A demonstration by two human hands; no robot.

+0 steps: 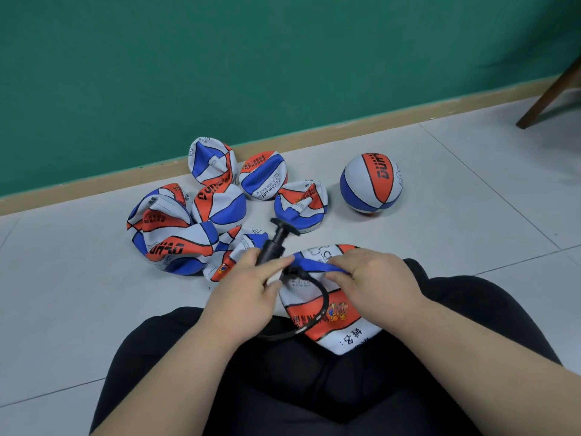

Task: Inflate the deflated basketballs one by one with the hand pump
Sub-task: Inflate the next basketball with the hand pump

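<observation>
on the lap, left grip (248, 284) clasps the pump (272, 247), right grip (374, 275) pinches the ball (345, 328); best hold that fold taut, push in squarely.

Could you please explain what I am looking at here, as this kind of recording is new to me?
There is no machine: a person sits on the floor, and the single picture comes from a camera worn on their head, looking down at their hands. The left hand grips a black plastic hand pump, whose thin black hose curves over a flat red, white and blue basketball on the lap. The right hand pinches that ball's folded edge. On the pale tiled floor lie a heap of similar deflated balls and one round, inflated ball.
</observation>
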